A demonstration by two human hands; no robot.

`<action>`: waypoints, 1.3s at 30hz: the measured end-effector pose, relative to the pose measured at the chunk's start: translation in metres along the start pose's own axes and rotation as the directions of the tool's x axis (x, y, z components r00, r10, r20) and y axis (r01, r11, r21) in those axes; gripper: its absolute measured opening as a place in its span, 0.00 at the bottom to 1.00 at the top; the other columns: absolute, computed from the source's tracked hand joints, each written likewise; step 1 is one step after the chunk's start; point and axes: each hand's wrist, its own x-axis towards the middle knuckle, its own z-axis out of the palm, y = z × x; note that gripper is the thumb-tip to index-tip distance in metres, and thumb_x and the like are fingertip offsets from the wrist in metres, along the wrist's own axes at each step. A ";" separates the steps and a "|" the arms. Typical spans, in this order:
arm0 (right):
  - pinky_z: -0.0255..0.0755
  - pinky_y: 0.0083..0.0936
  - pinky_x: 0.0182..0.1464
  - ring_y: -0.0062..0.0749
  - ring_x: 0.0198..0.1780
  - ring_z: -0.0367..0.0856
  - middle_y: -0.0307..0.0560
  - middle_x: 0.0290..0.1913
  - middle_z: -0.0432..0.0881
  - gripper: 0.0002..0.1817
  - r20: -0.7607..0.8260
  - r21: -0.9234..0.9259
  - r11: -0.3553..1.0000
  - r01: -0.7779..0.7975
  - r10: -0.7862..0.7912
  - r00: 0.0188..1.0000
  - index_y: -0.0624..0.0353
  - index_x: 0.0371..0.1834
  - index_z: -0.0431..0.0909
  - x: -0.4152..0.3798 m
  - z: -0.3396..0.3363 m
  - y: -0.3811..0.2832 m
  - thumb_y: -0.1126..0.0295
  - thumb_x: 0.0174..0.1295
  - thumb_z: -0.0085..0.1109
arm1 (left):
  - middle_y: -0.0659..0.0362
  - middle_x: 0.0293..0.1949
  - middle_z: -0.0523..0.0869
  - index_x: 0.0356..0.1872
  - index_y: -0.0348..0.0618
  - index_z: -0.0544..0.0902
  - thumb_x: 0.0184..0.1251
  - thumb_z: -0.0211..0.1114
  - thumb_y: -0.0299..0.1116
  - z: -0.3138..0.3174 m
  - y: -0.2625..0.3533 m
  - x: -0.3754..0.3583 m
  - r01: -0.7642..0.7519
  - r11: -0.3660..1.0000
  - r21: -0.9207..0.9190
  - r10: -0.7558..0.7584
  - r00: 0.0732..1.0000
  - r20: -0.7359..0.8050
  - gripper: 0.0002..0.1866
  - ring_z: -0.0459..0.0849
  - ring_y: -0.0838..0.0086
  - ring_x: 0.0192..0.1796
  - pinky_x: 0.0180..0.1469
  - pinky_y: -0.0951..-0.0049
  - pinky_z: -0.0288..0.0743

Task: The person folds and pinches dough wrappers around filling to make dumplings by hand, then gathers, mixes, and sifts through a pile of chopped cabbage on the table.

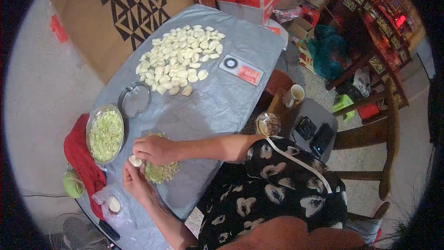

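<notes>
At the left side of the table my two hands come together on a small, pale dumpling (135, 161). My left hand (137, 183) grips it from below, thumb and fingers closed around it. From above, my right hand (153, 149) has its fingers bent in and pressed at the dumpling's edge; they partly hide it. Below my right wrist a heap of chopped filling (162, 172) lies on the table. Beside my hands stands a metal bowl (123, 132) of shredded pale-green vegetable. A white dough lump (114, 204) rests on a clear plastic bag (127, 213).
Many shaped dumplings (180, 58) cover the far part of the grey tablecloth (208, 106). A curved metal ring (134, 99) and a flat box (241, 70) lie nearby. A red cloth (83, 153) hangs at the edge. A mug (294, 95) stands on a stool.
</notes>
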 end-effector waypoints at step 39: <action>0.73 0.42 0.48 0.51 0.45 0.79 0.53 0.39 0.76 0.10 -0.041 0.044 0.993 0.112 -0.110 0.993 0.65 0.42 0.77 0.000 0.008 -0.001 0.68 0.72 0.54 | 0.62 0.37 0.83 0.39 0.39 0.81 0.78 0.62 0.35 -0.019 -0.011 0.007 -0.017 0.999 0.050 0.011 0.994 0.110 0.10 0.82 0.82 0.39 0.39 0.81 0.79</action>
